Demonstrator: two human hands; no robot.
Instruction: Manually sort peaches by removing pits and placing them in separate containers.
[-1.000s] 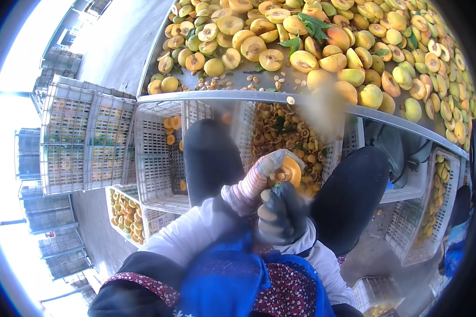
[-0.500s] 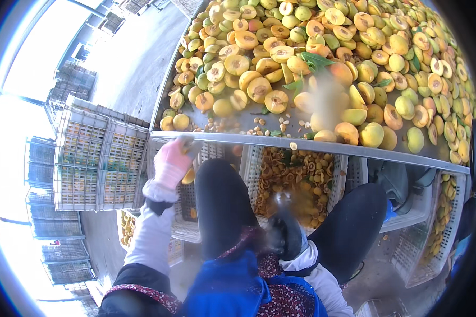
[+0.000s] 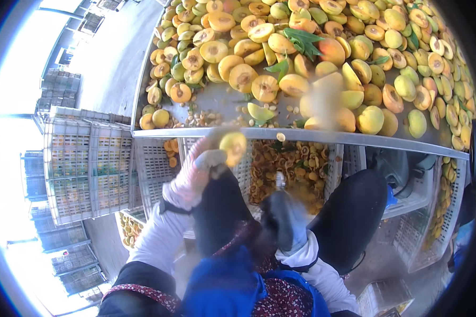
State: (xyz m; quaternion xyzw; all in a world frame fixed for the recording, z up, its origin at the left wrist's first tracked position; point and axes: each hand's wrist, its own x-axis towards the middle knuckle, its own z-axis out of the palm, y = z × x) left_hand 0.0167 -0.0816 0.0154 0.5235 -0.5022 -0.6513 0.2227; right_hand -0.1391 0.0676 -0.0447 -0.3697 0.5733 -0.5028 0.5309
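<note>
My left hand (image 3: 198, 169), in a pale glove with grey fingertips, grips a yellow peach half (image 3: 232, 149) just below the table's front edge. Between my knees, my right hand (image 3: 285, 219) in a dark and grey glove is closed around a small tool with a shiny metal tip (image 3: 280, 181). The tool's handle is hidden in the fist, and its kind cannot be made out. On the metal table (image 3: 195, 104) in front lies a heap of halved and whole peaches (image 3: 243, 77), with loose pits (image 3: 211, 117) along the near edge.
Under the table edge stands a crate of small cut fruit pieces (image 3: 291, 169), with a white crate (image 3: 156, 174) to its left. Stacked crates (image 3: 90, 164) rise at the left. At the right is another fruit-filled crate (image 3: 431, 232). Green leaves (image 3: 303, 42) lie among the peaches.
My left hand has come from the table's left edge toward the middle, now showing a peach half in its fingers. A greenish peach piece now lies near the front edge. My right hand has risen slightly.
</note>
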